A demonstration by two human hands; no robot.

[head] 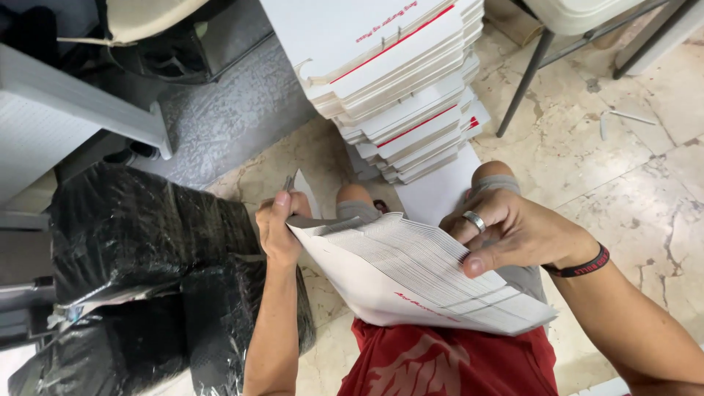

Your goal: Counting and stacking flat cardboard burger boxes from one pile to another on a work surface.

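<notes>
A thick fanned stack of flat white cardboard sheets (411, 275) rests over my lap, tilted down to the right. My left hand (277, 227) grips its upper left corner, thumb on top. My right hand (506, 231), wearing a silver ring and a black wristband, holds the stack's right edge with the fingers pressed on the sheet ends. Beyond my knees stands a tall pile of folded white boxes with red lines (400, 81) on the floor.
Black plastic-wrapped bundles (139, 242) lie at my left. A white table edge (66, 95) is at the far left. Chair legs (524, 81) stand on the marble floor (631, 183) at the upper right.
</notes>
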